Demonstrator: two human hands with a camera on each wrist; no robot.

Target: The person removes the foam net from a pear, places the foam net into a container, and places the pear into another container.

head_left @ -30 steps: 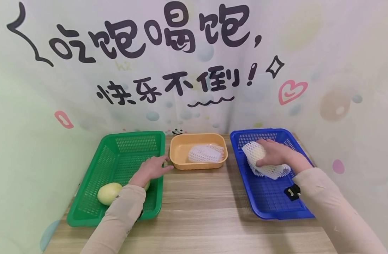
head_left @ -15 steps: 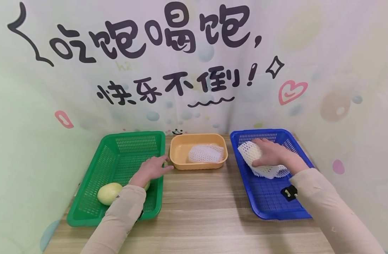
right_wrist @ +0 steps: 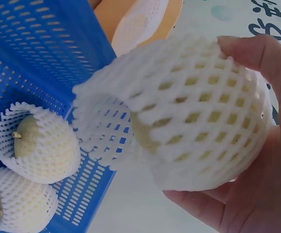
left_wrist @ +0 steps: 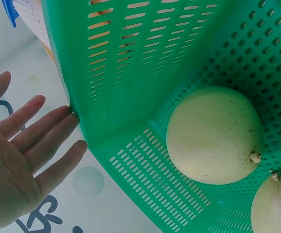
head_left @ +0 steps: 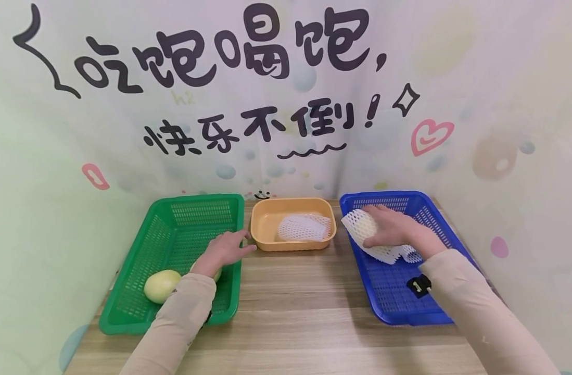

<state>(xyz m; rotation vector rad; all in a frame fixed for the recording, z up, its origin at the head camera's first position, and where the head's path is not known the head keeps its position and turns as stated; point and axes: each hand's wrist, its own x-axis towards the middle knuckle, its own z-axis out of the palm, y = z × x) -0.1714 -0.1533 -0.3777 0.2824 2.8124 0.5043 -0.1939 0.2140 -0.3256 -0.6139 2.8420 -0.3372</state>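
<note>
Melon in a white foam net rests in the right hand, up by the far left corner of the blue basket; the thumb curls over one side and the fingers under the other, a wide grip that suits something so round and, I'd guess, keeps the soft sleeve from slipping off. The net's mouth gapes well past the fruit. Below, at the basket's end, two more netted melons lie side by side, presumably sleeved against bruising. From where I stand, the left hand is idle, fingers spread and gripping nothing, beside the right rim of the green basket; the fingertips seem to meet the plastic, though I can't be sure. Two bare melons sit near that basket's front edge, apparently kept separate from the wrapped ones. Between the baskets, at the back edge of the worktop, an orange tray holds slack foam netting, perhaps put there so sleeves stay apart from fruit.
</note>
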